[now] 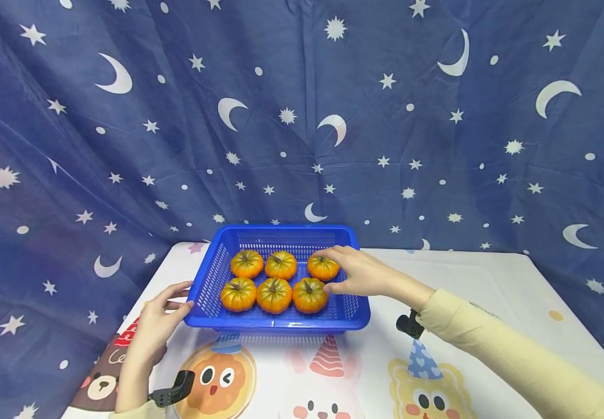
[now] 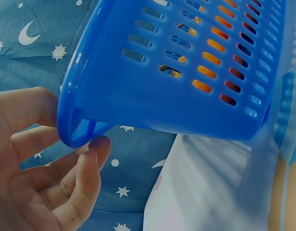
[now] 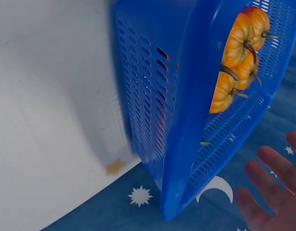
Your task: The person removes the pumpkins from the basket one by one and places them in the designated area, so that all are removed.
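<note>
A blue plastic basket (image 1: pixel 276 323) with slotted walls stands on the table, holding small orange pumpkins in two rows of three. My left hand (image 1: pixel 156 323) grips the basket's left rim, thumb and fingers on either side of it, as the left wrist view also shows. Over the basket's right side is my right hand (image 1: pixel 356 272), its fingers spread above the back-right pumpkin (image 1: pixel 320 269). The front-right pumpkin (image 1: pixel 309 295) lies close to the thumb. In the right wrist view nothing is between the fingers (image 3: pixel 273 180); whether they touch a pumpkin I cannot tell.
A white tablecloth (image 1: pixel 454 279) with cartoon animals in party hats covers the table. Behind it hangs a dark blue curtain (image 1: pixel 291 151) with white moons and stars, close to the basket's far edge. Each wrist wears a black camera strap (image 1: pixel 173 391).
</note>
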Tool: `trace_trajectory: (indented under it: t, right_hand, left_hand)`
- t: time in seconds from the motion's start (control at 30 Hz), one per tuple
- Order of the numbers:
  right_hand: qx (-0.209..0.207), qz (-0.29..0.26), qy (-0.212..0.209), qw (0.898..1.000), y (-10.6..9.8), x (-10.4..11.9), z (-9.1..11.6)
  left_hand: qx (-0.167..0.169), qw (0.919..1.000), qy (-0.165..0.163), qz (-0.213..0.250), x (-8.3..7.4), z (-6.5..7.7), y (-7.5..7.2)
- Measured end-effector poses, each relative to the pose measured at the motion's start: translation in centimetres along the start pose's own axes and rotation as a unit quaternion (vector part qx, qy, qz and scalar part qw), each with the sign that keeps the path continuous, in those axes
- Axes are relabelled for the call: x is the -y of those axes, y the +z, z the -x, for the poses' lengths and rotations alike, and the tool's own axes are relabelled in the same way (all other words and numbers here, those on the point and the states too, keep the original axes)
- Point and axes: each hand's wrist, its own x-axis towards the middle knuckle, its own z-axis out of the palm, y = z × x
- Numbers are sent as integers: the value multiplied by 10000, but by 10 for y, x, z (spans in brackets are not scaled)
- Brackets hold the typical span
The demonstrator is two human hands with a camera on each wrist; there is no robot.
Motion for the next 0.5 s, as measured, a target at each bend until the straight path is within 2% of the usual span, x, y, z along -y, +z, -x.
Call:
trace_trajectory:
  t: [0.23, 0.5]
  right_hand:
    - [451, 184, -110, 9988, 2, 3, -16]
    - [1215, 397, -50, 9918, 8, 7, -37]
  left_hand:
    - [131, 9989, -221, 383, 3, -1, 0]
    - [266, 9950, -374, 882, 8, -3, 0]
